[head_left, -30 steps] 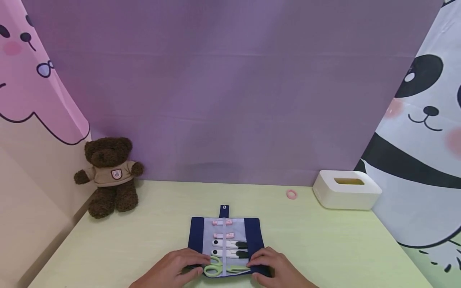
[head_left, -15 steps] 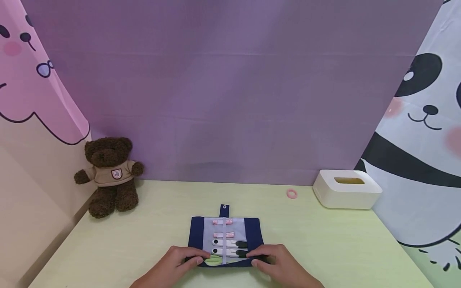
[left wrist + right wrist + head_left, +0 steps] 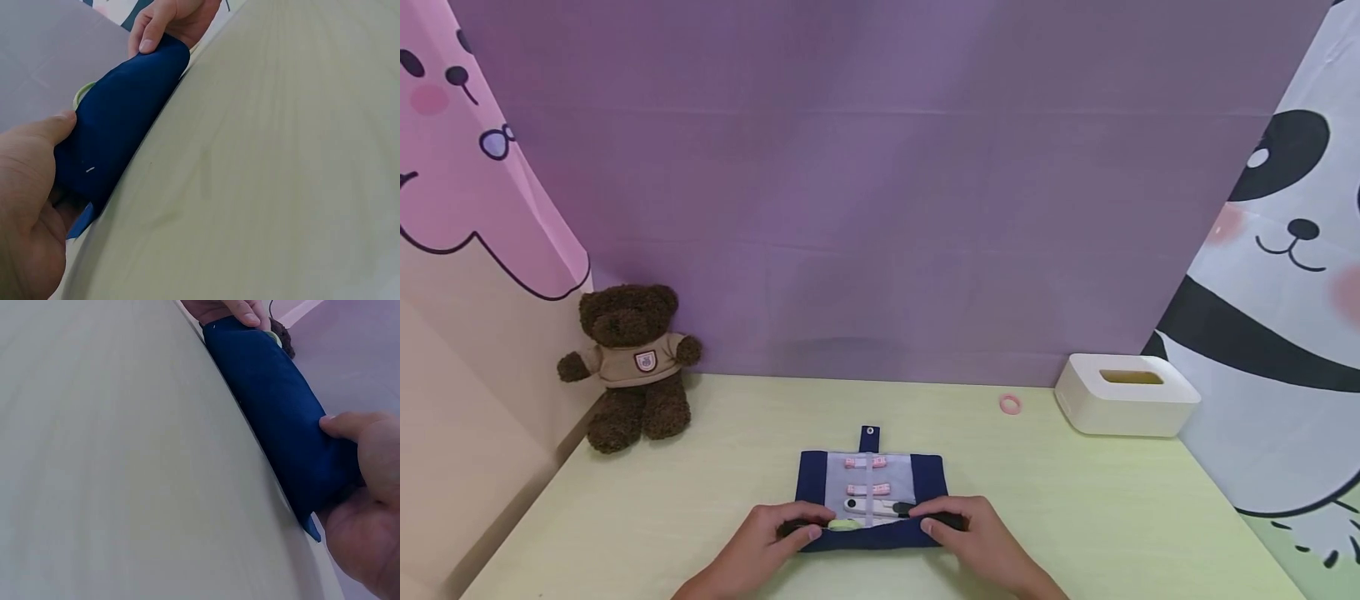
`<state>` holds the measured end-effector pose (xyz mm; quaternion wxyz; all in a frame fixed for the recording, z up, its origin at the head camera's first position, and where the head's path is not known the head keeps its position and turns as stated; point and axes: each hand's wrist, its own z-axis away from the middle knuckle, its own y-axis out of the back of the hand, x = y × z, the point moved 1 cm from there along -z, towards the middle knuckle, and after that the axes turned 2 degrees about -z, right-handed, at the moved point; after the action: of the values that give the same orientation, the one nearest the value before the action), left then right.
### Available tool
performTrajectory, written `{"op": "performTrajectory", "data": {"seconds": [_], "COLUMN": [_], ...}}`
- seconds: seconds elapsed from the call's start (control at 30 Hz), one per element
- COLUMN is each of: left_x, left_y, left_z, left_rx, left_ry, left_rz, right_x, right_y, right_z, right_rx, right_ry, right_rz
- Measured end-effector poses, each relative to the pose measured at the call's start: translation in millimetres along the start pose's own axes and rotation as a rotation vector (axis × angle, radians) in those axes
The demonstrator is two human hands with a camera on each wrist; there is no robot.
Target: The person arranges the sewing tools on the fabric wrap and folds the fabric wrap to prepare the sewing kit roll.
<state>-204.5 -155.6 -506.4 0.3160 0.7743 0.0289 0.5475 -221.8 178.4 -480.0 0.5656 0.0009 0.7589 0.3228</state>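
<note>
A navy fabric tool roll (image 3: 872,540) lies on the table, its near edge folded up and over. My left hand (image 3: 769,533) pinches the left end of that fold, thumb in front; my right hand (image 3: 976,532) grips the right end in the same way. Light green scissors (image 3: 844,525) peek out above the fold, mostly hidden. Farther up the pale lining are a white tool (image 3: 872,506) with a dark end and two small pink-and-white pieces, one pink piece (image 3: 868,489) below the other, under a pale strap. In the left wrist view the rolled navy fabric (image 3: 119,112) stretches between both hands.
A snap tab (image 3: 869,439) sticks out from the roll's far edge. Toward the back are a pink ring (image 3: 1011,404) and a white tissue box (image 3: 1127,396) at right, and a brown teddy bear (image 3: 632,367) at left. A purple cloth (image 3: 880,208) hangs behind the table.
Both hands have moved away from me, folding the near edge of the tool roll upward. The scissors, fully visible before, and the lower white tool are now mostly covered.
</note>
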Motion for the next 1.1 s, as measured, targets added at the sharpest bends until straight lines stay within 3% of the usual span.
{"op": "performTrajectory", "data": {"seconds": [0.17, 0.3, 0.6, 0.8, 1.1], "left_x": [-0.6, -1.0, 0.8, 0.2, 1.2], "left_y": [-0.6, -2.6, -4.2, -6.0, -3.8], "left_z": [-2.5, -6.9, -13.7, -17.4, -25.4], "left_rx": [0.014, 0.034, 0.081, 0.115, 0.089], "left_ry": [0.041, 0.024, 0.071, 0.033, 0.066], "left_rz": [-0.001, -0.025, -0.092, -0.191, -0.338], "right_x": [2.2, 4.8, 6.0, 8.9, 13.2], "right_y": [-1.3, -4.0, -5.7, -5.2, -6.2], "right_z": [-5.9, -8.4, -16.0, -22.0, -29.5], "right_rx": [0.052, 0.098, 0.145, 0.159, 0.156], "right_ry": [-0.073, -0.057, -0.061, -0.060, -0.006], "right_rz": [0.004, 0.016, 0.003, 0.028, 0.060]}}
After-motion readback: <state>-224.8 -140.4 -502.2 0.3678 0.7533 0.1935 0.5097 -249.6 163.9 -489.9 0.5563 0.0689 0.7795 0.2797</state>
